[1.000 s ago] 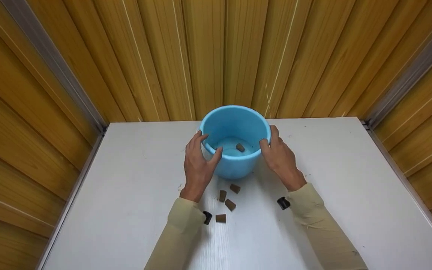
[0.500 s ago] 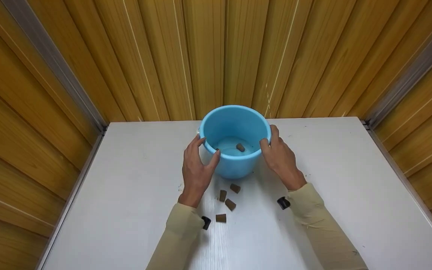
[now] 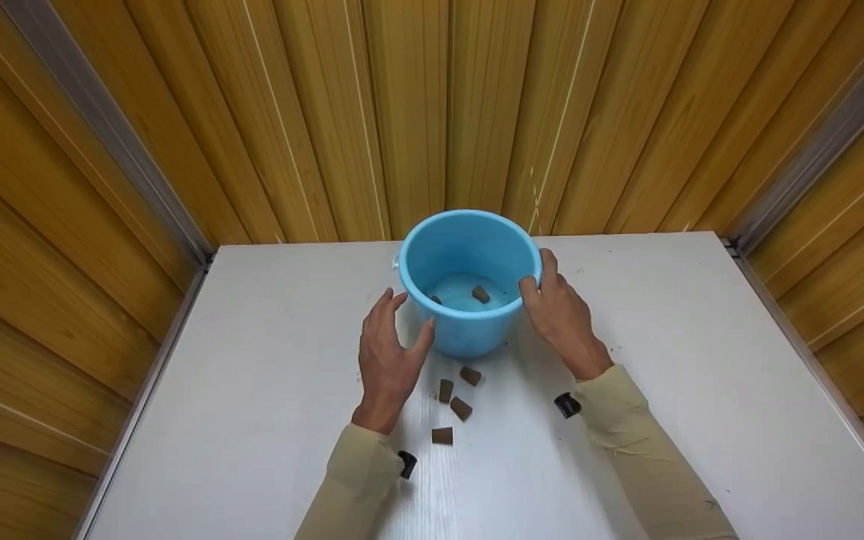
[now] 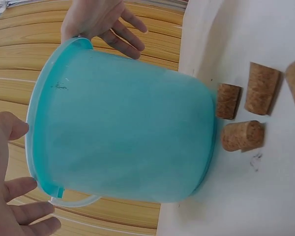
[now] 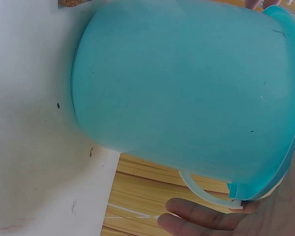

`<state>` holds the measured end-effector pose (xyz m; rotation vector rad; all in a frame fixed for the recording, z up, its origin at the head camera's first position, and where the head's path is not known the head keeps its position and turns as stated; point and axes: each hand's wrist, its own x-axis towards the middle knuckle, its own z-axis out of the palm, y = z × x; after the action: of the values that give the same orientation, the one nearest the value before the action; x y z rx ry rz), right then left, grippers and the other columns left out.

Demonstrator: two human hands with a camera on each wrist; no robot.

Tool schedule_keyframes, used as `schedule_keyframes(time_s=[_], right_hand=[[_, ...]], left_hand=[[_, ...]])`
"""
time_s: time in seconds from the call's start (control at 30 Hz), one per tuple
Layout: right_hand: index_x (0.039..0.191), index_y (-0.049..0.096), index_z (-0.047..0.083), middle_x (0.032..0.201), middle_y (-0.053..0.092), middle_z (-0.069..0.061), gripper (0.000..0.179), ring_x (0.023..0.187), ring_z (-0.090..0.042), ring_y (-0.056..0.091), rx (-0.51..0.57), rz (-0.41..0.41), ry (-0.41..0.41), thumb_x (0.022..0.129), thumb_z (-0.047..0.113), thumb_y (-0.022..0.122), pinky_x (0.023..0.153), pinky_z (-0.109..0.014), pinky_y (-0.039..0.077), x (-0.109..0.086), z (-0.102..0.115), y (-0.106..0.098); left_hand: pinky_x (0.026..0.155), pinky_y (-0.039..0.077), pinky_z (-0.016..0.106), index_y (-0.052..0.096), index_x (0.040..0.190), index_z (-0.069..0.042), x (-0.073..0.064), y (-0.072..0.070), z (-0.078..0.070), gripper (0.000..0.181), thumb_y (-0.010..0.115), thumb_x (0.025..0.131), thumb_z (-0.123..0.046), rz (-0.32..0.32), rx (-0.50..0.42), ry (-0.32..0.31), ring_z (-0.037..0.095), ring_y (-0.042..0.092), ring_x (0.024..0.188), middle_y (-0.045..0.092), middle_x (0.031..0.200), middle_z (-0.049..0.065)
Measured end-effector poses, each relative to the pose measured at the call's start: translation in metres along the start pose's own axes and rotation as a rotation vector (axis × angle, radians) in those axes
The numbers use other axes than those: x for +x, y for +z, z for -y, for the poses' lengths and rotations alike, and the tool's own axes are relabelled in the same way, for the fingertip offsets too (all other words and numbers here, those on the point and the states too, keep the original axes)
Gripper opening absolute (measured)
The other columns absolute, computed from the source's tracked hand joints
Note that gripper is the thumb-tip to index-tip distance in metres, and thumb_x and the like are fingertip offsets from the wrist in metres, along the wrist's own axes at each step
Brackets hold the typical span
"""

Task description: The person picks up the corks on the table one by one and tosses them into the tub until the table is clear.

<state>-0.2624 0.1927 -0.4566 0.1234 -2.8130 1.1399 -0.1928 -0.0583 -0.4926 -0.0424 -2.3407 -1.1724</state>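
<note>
A light blue bucket (image 3: 469, 334) stands upright on the white table. My right hand (image 3: 561, 322) grips its rim on the right, thumb over the edge and the other fingers along the outside. Beside the bucket's left front, my left hand (image 3: 389, 367) is spread, fingers loosely bent and nothing held; it looks just off the rim. Inside on the bottom lie a cork stopper (image 3: 480, 294) and a second cork (image 3: 435, 299), partly hidden by the wall. Several more corks lie in front of the bucket, among them one cork (image 4: 242, 135) close to its base.
A pale bail handle (image 5: 201, 192) hangs at the bucket's far side. Behind the white table (image 3: 274, 337) rises a wood-patterned panel wall (image 3: 409, 120), with similar panels left and right. Dark specks dot the tabletop near the bucket.
My left hand has drawn back from the bucket's left rim, toward me and slightly left. The right hand stays on the rim; bucket and corks have not visibly moved.
</note>
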Motion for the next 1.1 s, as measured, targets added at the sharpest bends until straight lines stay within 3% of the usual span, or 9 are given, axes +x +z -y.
schedule_keyframes(time_s=[0.23, 0.43, 0.73, 1.1], right_hand=[[0.158, 0.028, 0.01, 0.135, 0.065, -0.02, 0.055, 0.102, -0.032, 0.065, -0.004, -0.013, -0.013, 0.107, 0.03, 0.038, 0.079, -0.052, 0.054, 0.0, 0.0, 0.0], [0.157, 0.029, 0.008, 0.13, 0.068, -0.02, 0.056, 0.093, -0.031, 0.065, -0.011, -0.02, -0.024, 0.106, 0.03, 0.036, 0.07, -0.044, 0.05, 0.001, 0.0, -0.001], [0.159, 0.026, 0.01, 0.135, 0.065, -0.02, 0.057, 0.096, -0.032, 0.064, -0.018, 0.002, 0.001, 0.107, 0.033, 0.036, 0.071, -0.044, 0.049, 0.0, 0.0, -0.001], [0.159, 0.026, 0.011, 0.134, 0.065, -0.019, 0.057, 0.097, -0.032, 0.064, -0.017, 0.005, 0.003, 0.107, 0.034, 0.037, 0.073, -0.047, 0.051, -0.001, 0.001, -0.001]], left_hand=[[0.11, 0.045, 0.061, 0.072, 0.126, -0.004, -0.007, 0.001, 0.01, 0.046, 0.083, 0.09, -0.03, 0.018, 0.102, 0.052, 0.042, 0.054, 0.138, 0.059, 0.148, 0.021], [0.112, 0.043, 0.062, 0.072, 0.124, -0.005, -0.015, 0.004, 0.016, 0.044, 0.084, 0.089, -0.028, 0.07, 0.148, 0.046, 0.042, 0.052, 0.14, 0.06, 0.147, 0.02], [0.113, 0.042, 0.059, 0.073, 0.122, -0.008, -0.027, 0.009, 0.024, 0.04, 0.081, 0.089, -0.029, 0.183, 0.227, 0.048, 0.039, 0.052, 0.141, 0.06, 0.147, 0.018], [0.115, 0.041, 0.057, 0.074, 0.119, -0.009, -0.044, 0.014, 0.035, 0.038, 0.081, 0.09, -0.031, 0.258, 0.265, 0.043, 0.039, 0.051, 0.142, 0.06, 0.146, 0.016]])
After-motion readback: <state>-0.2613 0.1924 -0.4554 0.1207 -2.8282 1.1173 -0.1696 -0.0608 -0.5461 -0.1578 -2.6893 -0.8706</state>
